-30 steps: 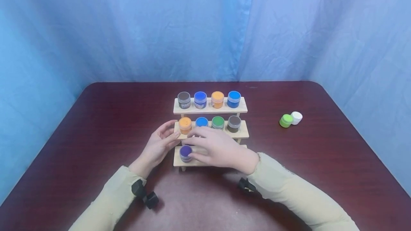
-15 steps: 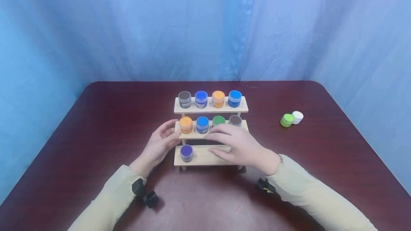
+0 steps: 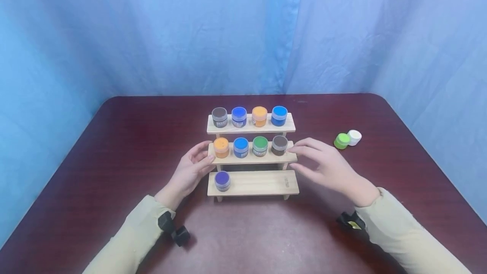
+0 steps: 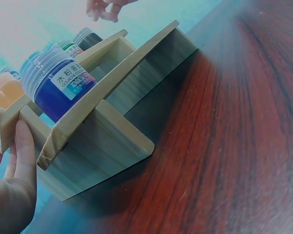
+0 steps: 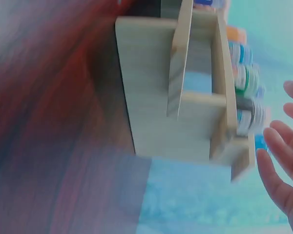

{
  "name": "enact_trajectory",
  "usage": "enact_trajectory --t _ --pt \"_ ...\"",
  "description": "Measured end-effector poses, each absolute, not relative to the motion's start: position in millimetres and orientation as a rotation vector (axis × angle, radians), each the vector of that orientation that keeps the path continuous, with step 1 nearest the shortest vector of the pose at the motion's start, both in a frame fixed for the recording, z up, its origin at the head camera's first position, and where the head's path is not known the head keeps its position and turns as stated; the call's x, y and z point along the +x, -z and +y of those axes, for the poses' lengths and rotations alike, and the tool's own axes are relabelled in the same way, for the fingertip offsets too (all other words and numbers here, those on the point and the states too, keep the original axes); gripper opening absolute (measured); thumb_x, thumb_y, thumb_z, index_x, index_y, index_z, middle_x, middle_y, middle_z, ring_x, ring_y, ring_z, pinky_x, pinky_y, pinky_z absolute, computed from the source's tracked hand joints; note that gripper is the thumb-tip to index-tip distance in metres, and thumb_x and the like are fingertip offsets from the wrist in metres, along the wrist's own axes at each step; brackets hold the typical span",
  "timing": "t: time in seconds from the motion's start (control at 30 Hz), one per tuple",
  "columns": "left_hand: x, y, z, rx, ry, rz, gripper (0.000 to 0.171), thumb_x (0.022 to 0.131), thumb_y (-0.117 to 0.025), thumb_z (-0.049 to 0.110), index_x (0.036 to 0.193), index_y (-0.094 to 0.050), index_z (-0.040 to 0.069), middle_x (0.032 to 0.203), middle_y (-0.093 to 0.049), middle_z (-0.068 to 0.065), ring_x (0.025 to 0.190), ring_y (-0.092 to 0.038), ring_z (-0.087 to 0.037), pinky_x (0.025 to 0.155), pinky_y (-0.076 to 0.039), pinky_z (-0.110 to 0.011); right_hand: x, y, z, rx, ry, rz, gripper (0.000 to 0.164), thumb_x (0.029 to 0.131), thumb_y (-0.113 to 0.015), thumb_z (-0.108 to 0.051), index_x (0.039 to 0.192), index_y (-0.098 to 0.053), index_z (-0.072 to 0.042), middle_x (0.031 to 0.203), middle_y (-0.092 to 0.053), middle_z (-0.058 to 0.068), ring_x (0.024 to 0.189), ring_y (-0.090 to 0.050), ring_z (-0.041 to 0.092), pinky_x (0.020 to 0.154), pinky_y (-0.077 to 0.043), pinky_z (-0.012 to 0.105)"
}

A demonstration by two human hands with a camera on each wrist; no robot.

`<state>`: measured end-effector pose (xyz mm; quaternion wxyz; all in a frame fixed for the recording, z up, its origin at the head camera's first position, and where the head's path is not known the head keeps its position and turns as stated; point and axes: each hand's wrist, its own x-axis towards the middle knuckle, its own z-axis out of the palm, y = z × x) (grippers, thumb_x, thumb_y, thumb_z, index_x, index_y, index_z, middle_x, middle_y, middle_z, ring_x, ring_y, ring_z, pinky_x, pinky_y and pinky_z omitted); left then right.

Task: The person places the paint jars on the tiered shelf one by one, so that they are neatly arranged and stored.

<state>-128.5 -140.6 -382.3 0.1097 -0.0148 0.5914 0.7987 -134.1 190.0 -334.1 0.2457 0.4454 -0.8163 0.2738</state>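
Observation:
A three-tier wooden display stand point(image 3: 258, 182) is on the table. My left hand point(image 3: 187, 175) grips the left end of its middle shelf, thumb in front and fingers behind. On the bottom shelf a purple paint jar point(image 3: 222, 181) stands alone at the left. The middle shelf carries an orange jar point(image 3: 221, 148), a blue jar point(image 3: 241, 147), a green jar point(image 3: 260, 146) and a dark grey jar point(image 3: 279, 145). Just off that shelf's right end, my right hand point(image 3: 327, 166) holds nothing, its fingers spread near the grey jar; contact cannot be made out.
Several jars line the top shelf, including a light blue one point(image 3: 279, 116) at its right end. Farther right on the table point(image 3: 380, 172), a lime green jar point(image 3: 341, 141) touches a white jar point(image 3: 354, 137). A blue curtain point(image 3: 243, 33) hangs behind the table.
My right hand has moved right from beside the purple jar, across the stand and past its right end, uncovering the bottom shelf. My left hand has stayed on the stand.

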Motion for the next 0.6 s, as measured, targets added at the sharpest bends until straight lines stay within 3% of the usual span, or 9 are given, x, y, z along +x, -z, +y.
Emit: enact_trajectory --t 0.1,0.2,0.33,0.6 --pt "-128.8 383.2 -141.5 -0.042 -2.346 1.742 0.055 0.092 -0.045 -0.008 0.144 -0.025 -0.004 0.098 -0.057 0.003 0.084 -0.062 -0.003 0.082 -0.054 -0.019 -135.0 333.7 201.5 1.167 -0.732 -2.270 0.030 0.080 -0.075 -0.020 0.105 -0.069 -0.006 0.099 -0.064 0.003 0.086 -0.059 0.015 0.081 -0.046 0.016" --pt "-128.3 383.7 -141.9 -0.042 -2.343 1.745 0.056 0.093 -0.045 -0.007 0.144 -0.025 -0.003 0.098 -0.057 0.003 0.085 -0.062 -0.004 0.083 -0.054 -0.019 -135.9 334.9 213.5 1.104 -0.719 -2.326 0.042 0.068 -0.079 -0.004 0.108 -0.068 -0.007 0.101 -0.063 0.003 0.085 -0.059 0.014 0.079 -0.046 0.013" --pt "-128.6 383.8 -142.2 -0.041 -2.342 1.741 0.056 0.093 -0.045 -0.007 0.145 -0.024 -0.003 0.098 -0.057 0.003 0.085 -0.062 -0.003 0.084 -0.054 -0.019 -138.5 338.9 228.8 1.020 -0.708 -2.403 0.047 0.065 -0.080 -0.001 0.110 -0.067 -0.007 0.103 -0.062 0.003 0.082 -0.059 0.014 0.072 -0.048 0.011" --pt "-128.5 382.7 -141.5 -0.058 -2.342 1.731 0.056 0.093 -0.045 -0.007 0.145 -0.025 -0.002 0.097 -0.057 0.004 0.084 -0.062 -0.003 0.083 -0.054 -0.019 -148.3 348.4 258.8 0.887 -0.621 -2.515 0.047 0.068 -0.081 -0.006 0.112 -0.066 -0.007 0.106 -0.061 0.006 0.087 -0.061 0.020 0.073 -0.047 0.013"
